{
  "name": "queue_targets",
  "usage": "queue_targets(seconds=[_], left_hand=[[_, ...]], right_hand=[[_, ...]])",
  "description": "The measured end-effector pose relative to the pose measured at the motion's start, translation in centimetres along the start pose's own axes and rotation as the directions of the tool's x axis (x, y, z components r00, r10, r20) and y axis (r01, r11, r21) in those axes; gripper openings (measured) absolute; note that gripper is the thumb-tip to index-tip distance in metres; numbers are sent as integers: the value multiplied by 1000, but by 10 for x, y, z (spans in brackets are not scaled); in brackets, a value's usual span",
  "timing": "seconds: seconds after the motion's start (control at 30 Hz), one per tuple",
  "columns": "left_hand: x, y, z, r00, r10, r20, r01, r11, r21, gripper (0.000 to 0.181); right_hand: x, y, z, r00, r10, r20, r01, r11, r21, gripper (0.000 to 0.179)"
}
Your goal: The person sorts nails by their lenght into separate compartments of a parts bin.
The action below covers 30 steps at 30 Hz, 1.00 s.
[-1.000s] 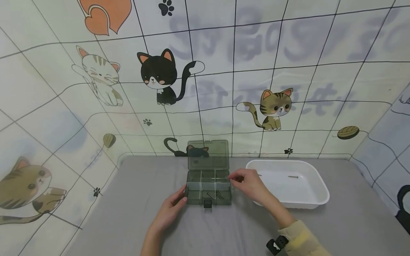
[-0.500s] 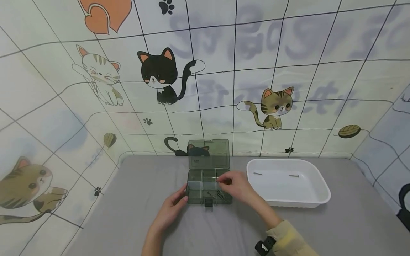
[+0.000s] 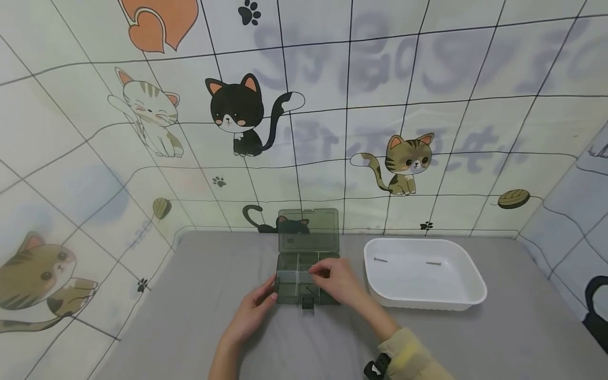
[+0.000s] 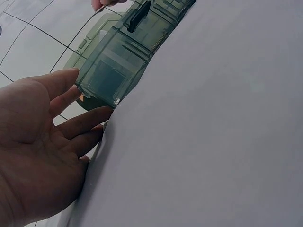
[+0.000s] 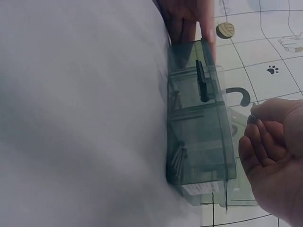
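A green see-through compartment box [image 3: 287, 293] stands on the grey cloth, its lid [image 3: 325, 232] raised at the back. My left hand [image 3: 252, 315] rests its fingertips against the box's left end, fingers fairly straight. Over the middle compartments, my right hand [image 3: 338, 283] pinches a small screw [image 4: 99, 9] between thumb and fingertip. Its round head shows at the fingertips in the right wrist view. Several screws [image 5: 179, 160] lie in the front right compartment, and something thin and metallic [image 5: 176, 98] lies in the front middle one.
To the right of the box stands a white tray [image 3: 423, 301]. Inside it lie a left screw [image 3: 380, 259] and a right screw [image 3: 433, 263]. A cat-printed cloth wall [image 3: 323, 174] rises behind the table. A black object [image 3: 596, 316] shows at the far right edge.
My right hand has moved left from the box's right edge to above its middle divider, still pinching the screw. My left hand has stayed at the box's left end.
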State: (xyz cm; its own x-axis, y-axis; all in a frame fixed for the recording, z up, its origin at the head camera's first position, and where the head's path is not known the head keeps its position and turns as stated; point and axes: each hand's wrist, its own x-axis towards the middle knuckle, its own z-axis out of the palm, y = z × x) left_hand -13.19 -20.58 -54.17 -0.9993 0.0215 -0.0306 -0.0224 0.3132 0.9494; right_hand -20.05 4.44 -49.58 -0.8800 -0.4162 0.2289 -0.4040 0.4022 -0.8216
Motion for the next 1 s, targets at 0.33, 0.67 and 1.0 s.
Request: queue_targets(seconds=[0.33, 0.67, 1.0], left_hand=[[1, -2, 2, 1000, 17, 14, -17, 999, 33, 49], [-3, -2, 1, 1000, -1, 2, 1, 999, 34, 50], [-2, 1, 2, 1000, 20, -7, -20, 999, 48, 50]], right_hand=[[-3, -4, -1, 999, -10, -32, 10, 1000, -9, 11], [-20, -11, -42, 999, -27, -44, 24, 998, -54, 13], [-31, 9, -86, 994, 2, -114, -14, 994, -104, 14]])
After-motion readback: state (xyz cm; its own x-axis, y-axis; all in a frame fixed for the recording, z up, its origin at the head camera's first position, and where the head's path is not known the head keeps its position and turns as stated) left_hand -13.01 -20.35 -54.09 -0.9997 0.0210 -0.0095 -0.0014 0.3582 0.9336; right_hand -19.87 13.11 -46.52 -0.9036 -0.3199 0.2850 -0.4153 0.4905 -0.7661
